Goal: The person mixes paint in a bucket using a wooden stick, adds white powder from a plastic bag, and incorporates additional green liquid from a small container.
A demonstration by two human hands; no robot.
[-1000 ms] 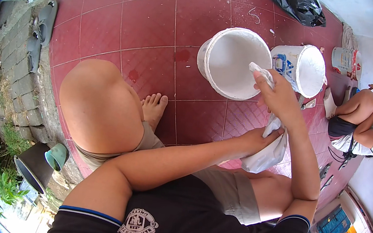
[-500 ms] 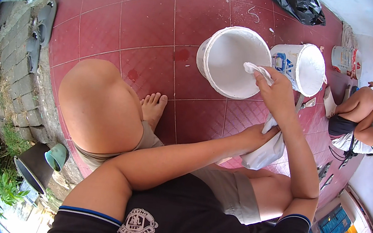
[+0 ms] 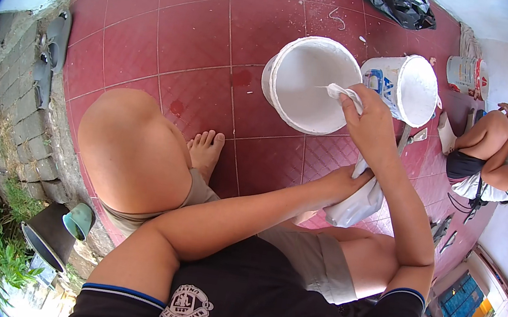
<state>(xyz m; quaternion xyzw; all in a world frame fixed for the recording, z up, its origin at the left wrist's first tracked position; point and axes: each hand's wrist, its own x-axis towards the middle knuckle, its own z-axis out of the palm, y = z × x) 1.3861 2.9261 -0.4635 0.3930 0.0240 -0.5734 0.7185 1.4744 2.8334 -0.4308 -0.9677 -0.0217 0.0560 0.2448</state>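
Observation:
A white plastic bag (image 3: pixel 357 205) is held between my two hands, its full lower part hanging over my lap. My left hand (image 3: pixel 349 185) is closed around the bag below its neck. Higher up, my right hand (image 3: pixel 367 114) grips the twisted top end, whose tip sticks out over a white bucket (image 3: pixel 270 87). From that tip a thin pale streak reaches toward the bucket's inside. The bucket's inner wall is white, and what lies at its bottom is hard to make out.
A second white bucket (image 3: pixel 418 90) with blue marks stands right of the first, a flat tool (image 3: pixel 404 140) beside it. A black plastic bag (image 3: pixel 393 3) lies at the back. Another person (image 3: pixel 492 151) sits at the right. Red tiles (image 3: pixel 200 29) carry white specks and wet spots.
A thin pale streak now shows at the bag's tip, where none showed before. Both hands keep their hold on the bag, and the whole view has shifted slightly.

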